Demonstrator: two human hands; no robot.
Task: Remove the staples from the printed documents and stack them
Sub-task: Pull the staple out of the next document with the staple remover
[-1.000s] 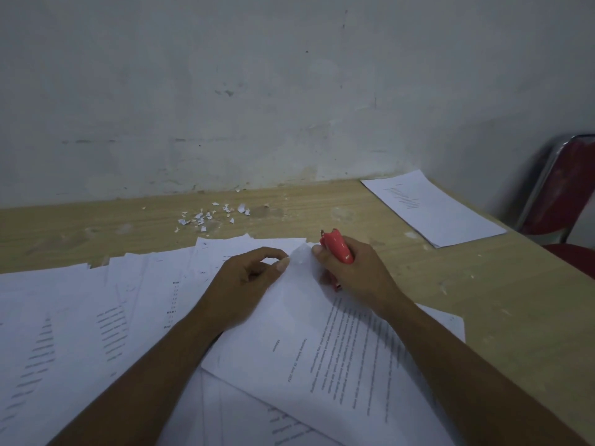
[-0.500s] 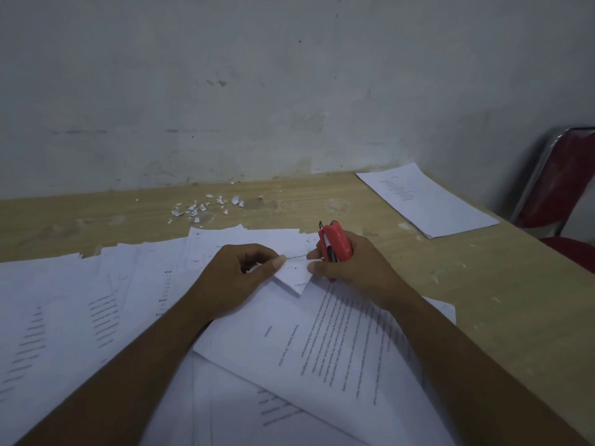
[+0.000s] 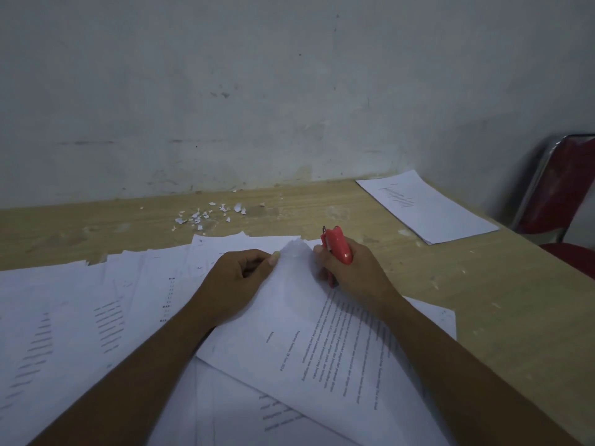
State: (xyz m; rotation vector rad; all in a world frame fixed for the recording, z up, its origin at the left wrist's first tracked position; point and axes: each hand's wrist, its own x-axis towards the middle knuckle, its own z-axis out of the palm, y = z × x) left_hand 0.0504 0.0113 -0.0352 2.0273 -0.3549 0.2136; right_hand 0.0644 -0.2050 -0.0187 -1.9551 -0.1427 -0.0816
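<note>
The wooden worktop (image 3: 483, 300) is covered, left of the red staple tool (image 3: 338, 251), by a wide spread of loose sheets (image 3: 80, 317). Just beside the tool, on its near left, the printed document (image 3: 322, 349) in hand is laid askew over other pages. Well apart, to the tool's far right, a neat stack (image 3: 428, 207) is laid flat, with a red chair (image 3: 566, 194) beyond. The document's top corner (image 3: 294, 252), just left of the tool, is pinched in the grip of the left hand (image 3: 235, 281), thumb against curled fingers, and is raised slightly. The grip of the right hand (image 3: 354, 275) is wrapped round the tool itself. Torn paper scraps (image 3: 206, 215) are scattered beyond the tool, to its left. No staple can be made out.

The document is judged light, limp and easily torn, as the scraps suggest, and its sheets are likely to slide over one another. It is best held pinched flat right beside the stapled corner, so that the pull is taken by the fingers and not by the paper. Once freed, it would be better carried by two edges so that sagging is avoided.
</note>
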